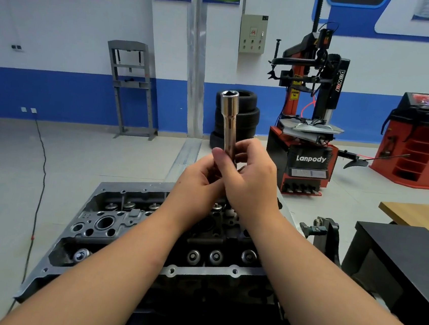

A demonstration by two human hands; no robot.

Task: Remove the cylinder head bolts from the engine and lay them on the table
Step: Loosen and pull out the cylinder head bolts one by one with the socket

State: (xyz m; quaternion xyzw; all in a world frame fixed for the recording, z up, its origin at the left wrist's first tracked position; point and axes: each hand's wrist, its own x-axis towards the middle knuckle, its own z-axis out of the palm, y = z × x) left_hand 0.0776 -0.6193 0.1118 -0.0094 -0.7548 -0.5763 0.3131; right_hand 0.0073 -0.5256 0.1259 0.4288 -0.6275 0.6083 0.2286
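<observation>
A long chrome deep socket (230,121) stands upright in front of me, open end up. Both hands hold its lower end above the engine. My left hand (198,179) grips it with the thumb pressed against the shaft. My right hand (253,177) curls its fingers round the same lower part from the right. Whatever is below the socket is hidden inside my hands. Beneath my forearms lies the grey cylinder head (111,225), with valve springs and round bores showing. No loose bolt is in sight.
A black table (404,261) stands to my right, with a wooden tabletop (424,216) behind it. On the workshop floor beyond are stacked tyres (245,112), a red tyre changer (305,145), a red wheel balancer (422,141) and a grey press frame (131,84). A black cable (37,196) runs along the floor at left.
</observation>
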